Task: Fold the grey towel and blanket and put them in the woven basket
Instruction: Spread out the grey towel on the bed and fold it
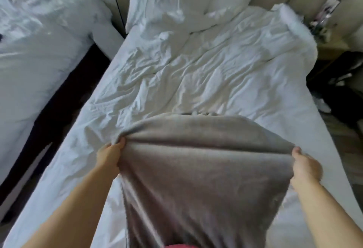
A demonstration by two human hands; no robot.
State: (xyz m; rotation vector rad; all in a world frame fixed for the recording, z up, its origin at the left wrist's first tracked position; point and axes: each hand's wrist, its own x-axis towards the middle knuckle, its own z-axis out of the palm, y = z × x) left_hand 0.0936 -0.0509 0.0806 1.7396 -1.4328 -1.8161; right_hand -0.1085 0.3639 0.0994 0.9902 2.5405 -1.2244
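Both hands closed on the grey cloth (pixel 200 169) (towel or blanket, can't tell): left hand (pixel 110 155) and right hand (pixel 304 167) pinch opposite top corners, stretched edge running across the bed's (pixel 176 67) foot edge, rest hanging toward the person, basket not visible.
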